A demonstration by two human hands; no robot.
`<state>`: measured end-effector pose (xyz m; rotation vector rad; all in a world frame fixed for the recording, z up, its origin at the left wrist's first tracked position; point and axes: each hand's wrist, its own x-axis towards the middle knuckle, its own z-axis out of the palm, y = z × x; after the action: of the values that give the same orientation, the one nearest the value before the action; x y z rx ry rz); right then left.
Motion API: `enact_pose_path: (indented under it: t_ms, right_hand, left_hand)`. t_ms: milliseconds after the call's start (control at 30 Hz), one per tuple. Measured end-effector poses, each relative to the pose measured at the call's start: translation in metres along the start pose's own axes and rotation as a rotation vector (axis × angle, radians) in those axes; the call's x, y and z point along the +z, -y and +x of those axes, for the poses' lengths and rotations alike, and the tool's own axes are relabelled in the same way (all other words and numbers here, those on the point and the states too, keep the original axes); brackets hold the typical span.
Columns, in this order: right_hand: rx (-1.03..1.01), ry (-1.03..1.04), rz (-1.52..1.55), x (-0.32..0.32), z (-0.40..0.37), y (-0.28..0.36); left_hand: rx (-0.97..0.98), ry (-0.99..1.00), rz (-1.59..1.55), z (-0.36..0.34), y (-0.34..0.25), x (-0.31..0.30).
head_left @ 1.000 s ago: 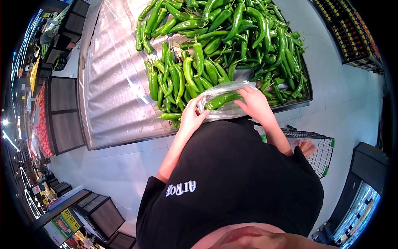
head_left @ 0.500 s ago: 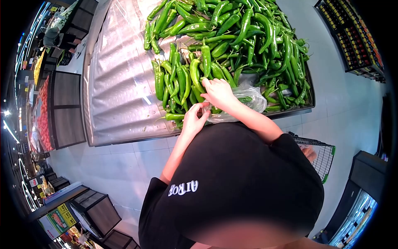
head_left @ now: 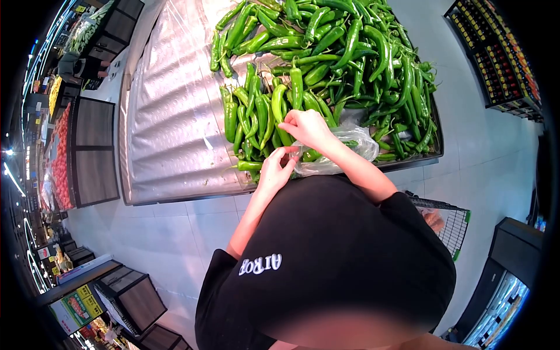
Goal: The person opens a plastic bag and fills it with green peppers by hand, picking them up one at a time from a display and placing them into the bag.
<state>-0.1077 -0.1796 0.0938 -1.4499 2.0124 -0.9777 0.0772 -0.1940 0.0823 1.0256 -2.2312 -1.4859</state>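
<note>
A heap of long green peppers (head_left: 344, 52) lies on a display stand lined with silvery sheet (head_left: 169, 116). At the stand's near edge rests a clear plastic bag (head_left: 350, 149) with a few peppers inside. My left hand (head_left: 276, 169) pinches the bag's open edge at its left side. Just above the bag's mouth, my right hand (head_left: 308, 128) reaches across with its fingers closed around one green pepper (head_left: 282, 116) at the pile's near side. My black shirt fills the lower middle of the view.
A wire shopping cart (head_left: 452, 224) stands to my right on the pale tiled floor. Dark shelves of goods (head_left: 496, 52) run along the upper right. Black crates (head_left: 93, 151) and red produce (head_left: 58, 166) sit at the left.
My right hand left the bag's right side, moved left onto the pepper pile and closed on a pepper. My left hand stayed at the bag's edge.
</note>
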Motion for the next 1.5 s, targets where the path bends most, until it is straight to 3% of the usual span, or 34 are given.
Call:
enact_pose_path:
  t_ms: [200, 467, 600, 633, 733, 800, 867, 933, 1067, 1200, 1300, 1500]
  right_hand:
    - [-0.092, -0.038, -0.362, 0.021, 0.001, -0.001]
    - [-0.125, -0.062, -0.379, 0.029, 0.004, -0.006]
    - [-0.017, -0.089, 0.191, 0.021, -0.001, -0.017]
    - [0.191, -0.017, 0.567, 0.006, -0.01, 0.004]
    - [0.118, 0.013, 1.078, -0.004, -0.024, -0.001]
    - [0.002, 0.087, 0.991, -0.014, -0.041, -0.005]
    - [-0.355, -0.065, 0.457, -0.032, -0.056, -0.006]
    - [-0.584, -0.116, 0.266, -0.049, -0.071, -0.002]
    - [-0.487, -0.093, 0.306, -0.049, -0.09, -0.013]
    - [-0.334, 0.027, 0.286, -0.037, -0.106, -0.019]
    - [-0.333, 0.045, 0.295, -0.038, -0.105, -0.014]
    - [-0.26, 0.031, 0.3, -0.047, -0.103, -0.007]
  left_hand:
    - [-0.031, 0.036, 0.007, 0.004, -0.005, -0.006]
    - [-0.027, 0.043, 0.105, 0.004, -0.006, 0.002]
    - [0.046, -0.011, -0.039, -0.004, 0.0, 0.005]
    - [0.062, -0.04, -0.061, -0.005, 0.003, 0.005]
    - [0.133, -0.139, -0.121, -0.005, 0.01, 0.0]
    - [0.052, -0.18, -0.318, -0.007, 0.008, -0.01]
    - [0.102, -0.196, -0.593, -0.014, -0.017, -0.027]
    - [0.209, -0.26, -0.688, -0.017, -0.033, -0.035]
    - [0.248, -0.219, -0.407, -0.031, -0.061, -0.037]
    - [0.323, -0.114, -0.529, -0.04, -0.096, -0.024]
    - [0.348, -0.077, -0.644, -0.033, -0.11, -0.019]
    - [0.38, 0.029, -0.519, -0.028, -0.107, -0.018]
